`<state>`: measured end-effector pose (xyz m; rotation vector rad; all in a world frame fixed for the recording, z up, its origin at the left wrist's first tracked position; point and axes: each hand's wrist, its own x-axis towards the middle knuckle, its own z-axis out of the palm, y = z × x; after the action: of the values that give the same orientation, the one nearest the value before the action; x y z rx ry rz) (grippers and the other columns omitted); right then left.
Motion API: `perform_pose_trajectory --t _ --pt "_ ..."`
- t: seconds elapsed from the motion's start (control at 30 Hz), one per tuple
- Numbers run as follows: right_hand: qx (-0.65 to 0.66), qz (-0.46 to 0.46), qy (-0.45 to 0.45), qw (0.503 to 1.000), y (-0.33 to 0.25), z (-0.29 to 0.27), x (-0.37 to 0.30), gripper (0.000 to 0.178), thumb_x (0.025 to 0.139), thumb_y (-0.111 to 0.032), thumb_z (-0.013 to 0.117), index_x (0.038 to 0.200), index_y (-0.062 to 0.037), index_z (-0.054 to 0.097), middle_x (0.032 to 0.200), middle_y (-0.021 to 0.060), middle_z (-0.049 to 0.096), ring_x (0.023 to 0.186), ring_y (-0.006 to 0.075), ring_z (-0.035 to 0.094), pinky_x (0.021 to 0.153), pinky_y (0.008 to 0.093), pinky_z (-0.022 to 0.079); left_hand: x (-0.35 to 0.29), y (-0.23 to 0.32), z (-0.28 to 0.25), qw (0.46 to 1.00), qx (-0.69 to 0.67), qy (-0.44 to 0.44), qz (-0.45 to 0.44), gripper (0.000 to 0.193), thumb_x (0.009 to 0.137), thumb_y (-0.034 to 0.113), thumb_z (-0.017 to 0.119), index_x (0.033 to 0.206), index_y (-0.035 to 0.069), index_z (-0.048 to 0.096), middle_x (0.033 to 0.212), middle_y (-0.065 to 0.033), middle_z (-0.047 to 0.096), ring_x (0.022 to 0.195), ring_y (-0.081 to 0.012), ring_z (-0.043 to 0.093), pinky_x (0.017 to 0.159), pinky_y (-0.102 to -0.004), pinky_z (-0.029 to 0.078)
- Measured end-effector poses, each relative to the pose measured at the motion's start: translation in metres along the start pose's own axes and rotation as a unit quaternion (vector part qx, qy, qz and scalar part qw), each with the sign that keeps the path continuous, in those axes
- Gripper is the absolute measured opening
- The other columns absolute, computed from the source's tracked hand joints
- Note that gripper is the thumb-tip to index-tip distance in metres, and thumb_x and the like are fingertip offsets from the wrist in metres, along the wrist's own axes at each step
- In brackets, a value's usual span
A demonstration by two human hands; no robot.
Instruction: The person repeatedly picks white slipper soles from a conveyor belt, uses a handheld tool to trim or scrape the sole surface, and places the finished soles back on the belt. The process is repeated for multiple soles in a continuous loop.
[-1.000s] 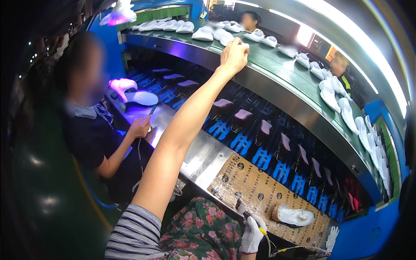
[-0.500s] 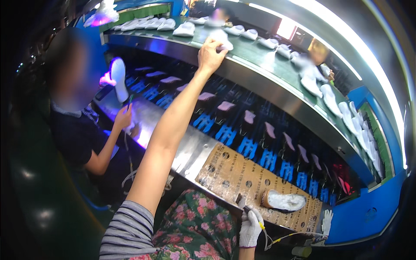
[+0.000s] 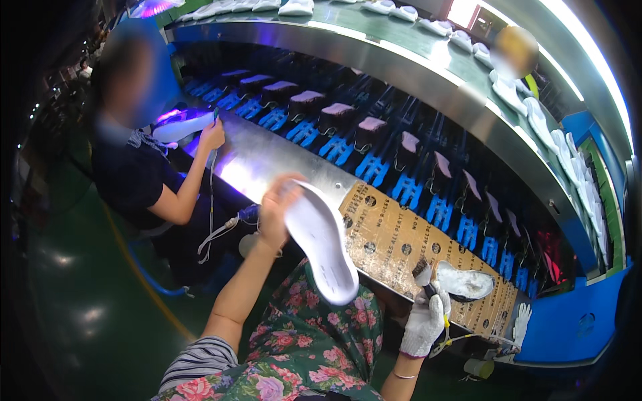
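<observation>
My bare left hand (image 3: pixel 275 212) grips a white shoe sole (image 3: pixel 324 247) by its upper end. The sole hangs tilted above my lap, its hollowed inner face showing. In my gloved right hand (image 3: pixel 422 329) is a brush (image 3: pixel 422 273) with dark bristles and a thin tube running from it. The bristles point up, close to the left end of an oblong dish (image 3: pixel 465 281) coated with white stuff. That dish sits on a brown printed cardboard sheet (image 3: pixel 388 227) covering the bench. Whether the bristles touch the dish, I cannot tell.
Beyond the bench, shoe lasts on blue holders (image 3: pixel 338 150) stand in a row under a raised green conveyor (image 3: pixel 428 50) carrying white soles. To the left a co-worker (image 3: pixel 144 180) handles another sole. A white glove (image 3: pixel 521 324) hangs at the bench's right end.
My left hand has come down from the conveyor with the white sole and now holds it over my lap. My right hand has risen with the brush toward the dish. The view has shifted.
</observation>
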<state>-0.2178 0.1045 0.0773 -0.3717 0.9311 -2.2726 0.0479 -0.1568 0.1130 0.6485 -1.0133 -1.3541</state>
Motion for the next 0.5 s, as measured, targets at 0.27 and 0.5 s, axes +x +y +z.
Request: perform_pose_trajectory --t 0.27,0.5 --pt "-0.259 0.064 -0.130 0.955 0.027 0.070 -0.026 0.015 0.083 0.008 0.073 0.098 0.0047 0.075 0.116 0.0219 0.075 0.109 0.0279 0.072 0.097 0.0357 0.056 -0.163 -0.136 -0.024 0.765 -0.246 -0.174 -0.568 0.049 0.102 0.033 0.063 0.135 -0.003 0.062 0.130 -0.0197 0.070 0.119 -0.0282 0.069 0.106 -0.0420 0.053" --pt "-0.286 0.088 -0.182 0.937 0.019 0.064 -0.012 0.020 0.086 0.005 0.077 0.105 0.0023 0.079 0.114 0.0140 0.078 0.100 0.0196 0.073 0.089 0.0334 0.058 -0.207 -0.096 -0.022 0.593 -0.453 -0.229 -0.625 0.112 0.091 0.091 0.020 0.155 0.002 0.044 0.135 -0.0278 0.062 0.125 -0.0487 0.061 0.111 -0.0589 0.044"
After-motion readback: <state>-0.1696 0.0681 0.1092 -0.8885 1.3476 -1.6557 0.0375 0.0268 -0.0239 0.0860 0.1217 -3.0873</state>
